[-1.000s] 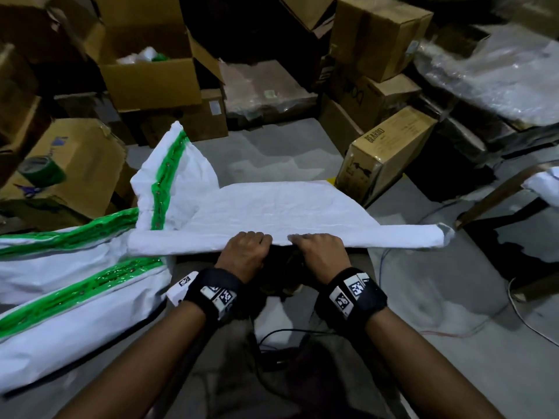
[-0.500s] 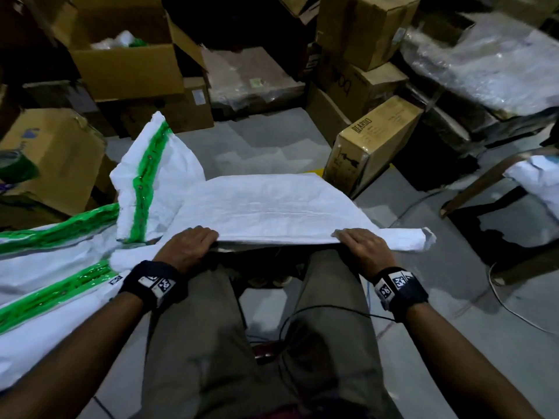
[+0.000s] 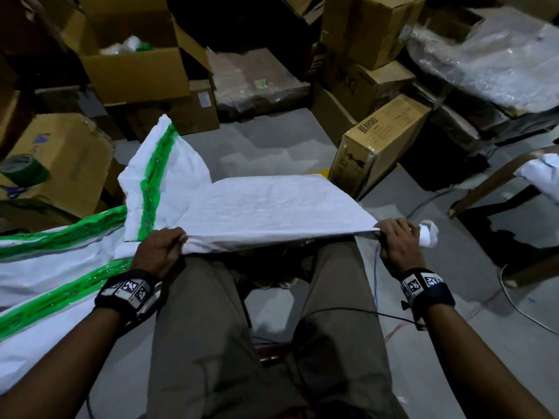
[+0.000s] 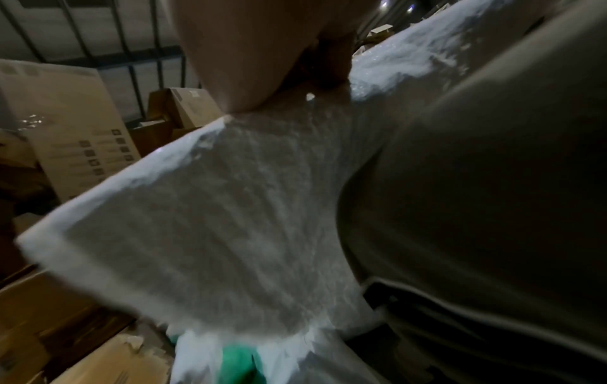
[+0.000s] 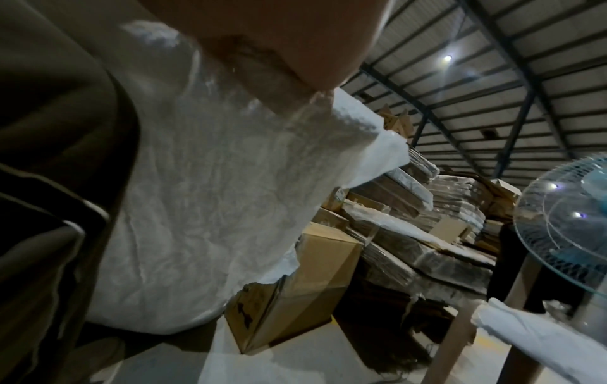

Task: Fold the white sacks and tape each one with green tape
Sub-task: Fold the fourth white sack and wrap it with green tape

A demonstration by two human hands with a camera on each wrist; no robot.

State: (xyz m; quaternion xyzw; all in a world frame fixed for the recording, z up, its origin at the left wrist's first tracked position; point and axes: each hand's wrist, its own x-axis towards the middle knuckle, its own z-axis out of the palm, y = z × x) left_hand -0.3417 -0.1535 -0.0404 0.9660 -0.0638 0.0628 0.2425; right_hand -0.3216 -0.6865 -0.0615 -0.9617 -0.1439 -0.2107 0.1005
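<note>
A white woven sack [image 3: 272,204] lies stretched flat across my knees, its near edge folded over. My left hand [image 3: 160,247] grips the left end of that edge, and my right hand [image 3: 399,237] grips the right end, where a bunched corner [image 3: 428,235] sticks out past the fingers. Both wrist views look up at the sack's underside [image 4: 230,220] [image 5: 203,194] from below the palms. A roll of green tape [image 3: 25,169] sits on a cardboard box [image 3: 66,158] at the far left. Sacks with green tape strips [image 3: 60,294] are piled to my left.
Cardboard boxes ring the floor ahead, one open box [image 3: 133,65] at the back left and a tilted BEARDO box [image 3: 378,143] at the right. Plastic-wrapped bundles [image 3: 496,55] fill the far right. A wooden chair [image 3: 496,176] holds another white sack [image 3: 541,173]. Cables [image 3: 520,300] cross the floor. A fan [image 5: 571,223] stands right.
My hands have slid apart along the sack's near edge, from together at the middle out to its two ends. The sack now lies pulled taut over my knees.
</note>
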